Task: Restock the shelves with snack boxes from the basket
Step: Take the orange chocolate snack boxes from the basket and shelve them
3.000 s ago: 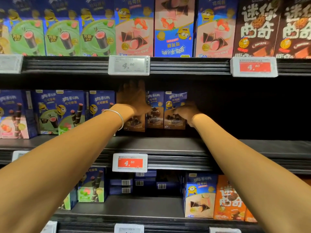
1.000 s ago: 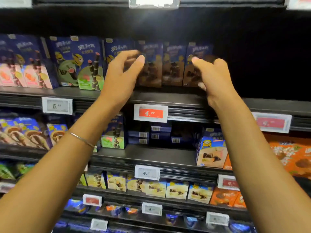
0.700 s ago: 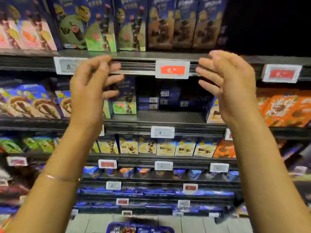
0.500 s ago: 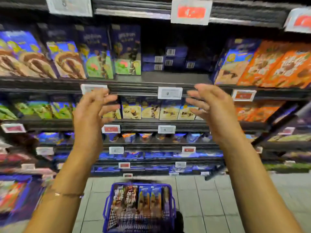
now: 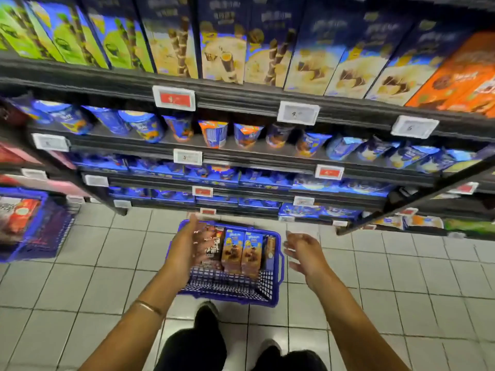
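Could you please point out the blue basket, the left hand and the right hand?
blue basket (image 5: 227, 286), head view, near mesh wall.
left hand (image 5: 187, 246), head view, middle of the hand.
right hand (image 5: 302, 250), head view, middle of the hand.

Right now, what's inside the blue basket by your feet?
Snack boxes sit side by side in a row at the far end of the basket; the near part shows only mesh. The left hand covers the row's left end, so boxes there cannot be counted.

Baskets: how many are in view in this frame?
2. The near basket stands on the floor at centre frame, holding snack boxes. The far basket is at the left edge, cut off by the frame, with packets inside.
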A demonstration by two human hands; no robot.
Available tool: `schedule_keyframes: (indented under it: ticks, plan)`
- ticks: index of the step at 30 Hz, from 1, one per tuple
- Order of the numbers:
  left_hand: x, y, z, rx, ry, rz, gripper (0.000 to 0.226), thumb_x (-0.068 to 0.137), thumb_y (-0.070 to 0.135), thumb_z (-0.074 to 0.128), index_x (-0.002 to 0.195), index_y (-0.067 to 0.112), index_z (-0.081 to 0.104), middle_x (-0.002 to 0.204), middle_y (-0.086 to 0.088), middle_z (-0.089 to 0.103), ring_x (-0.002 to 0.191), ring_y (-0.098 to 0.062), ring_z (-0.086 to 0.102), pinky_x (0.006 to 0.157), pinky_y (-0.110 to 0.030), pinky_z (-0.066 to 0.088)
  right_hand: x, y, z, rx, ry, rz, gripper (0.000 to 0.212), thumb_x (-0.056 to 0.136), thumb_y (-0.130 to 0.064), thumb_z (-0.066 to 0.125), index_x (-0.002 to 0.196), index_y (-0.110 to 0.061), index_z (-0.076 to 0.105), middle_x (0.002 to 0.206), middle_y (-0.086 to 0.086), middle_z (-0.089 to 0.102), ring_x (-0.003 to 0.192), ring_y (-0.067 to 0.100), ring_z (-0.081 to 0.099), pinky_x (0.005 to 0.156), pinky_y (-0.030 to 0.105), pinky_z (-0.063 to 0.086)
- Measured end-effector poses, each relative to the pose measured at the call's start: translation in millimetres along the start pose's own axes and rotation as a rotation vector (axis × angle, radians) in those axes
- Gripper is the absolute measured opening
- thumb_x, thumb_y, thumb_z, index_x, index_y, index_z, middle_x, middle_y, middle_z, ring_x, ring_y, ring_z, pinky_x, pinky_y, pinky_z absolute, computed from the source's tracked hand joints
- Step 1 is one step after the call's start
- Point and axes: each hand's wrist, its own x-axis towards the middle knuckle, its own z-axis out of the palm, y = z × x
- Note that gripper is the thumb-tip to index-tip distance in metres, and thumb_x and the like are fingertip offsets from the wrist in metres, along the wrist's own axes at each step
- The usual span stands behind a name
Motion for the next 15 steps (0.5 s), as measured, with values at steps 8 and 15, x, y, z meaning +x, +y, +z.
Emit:
schedule_keyframes:
  ticks: [8, 15]
  plan:
    - [192.4, -163.2, 8.5, 0.022, -0.03, -0.093, 0.065, 0.101, 0.071, 0.044, 0.126, 0.015, 0.067, 0.097, -0.002, 0.081, 0.099, -0.026, 0.066, 0.07, -0.035, 0.044, 188.0, 162.9, 52.9, 0.008, 0.024, 0.02, 0.017, 0.099, -0.017, 0.056, 0.085, -0.01, 0.062, 0.084, 0.016, 0.063, 0.069, 0.022, 0.059, 0.062, 0.029, 0.044]
    - [322.9, -259.1, 34.7, -0.012, -0.131, -0.107, 0.06, 0.099, 0.076, 0.038, 0.101, 0.022, 0.063, 0.112, -0.008, 0.068, 0.093, -0.024, 0.062, 0.068, -0.032, 0.034, 326.1, 262.4, 92.3, 0.014, 0.096, -0.133, 0.025, 0.088, -0.017, 0.066, 0.063, -0.014, 0.062, 0.061, 0.0, 0.062, 0.063, 0.021, 0.057, 0.056, 0.03, 0.05]
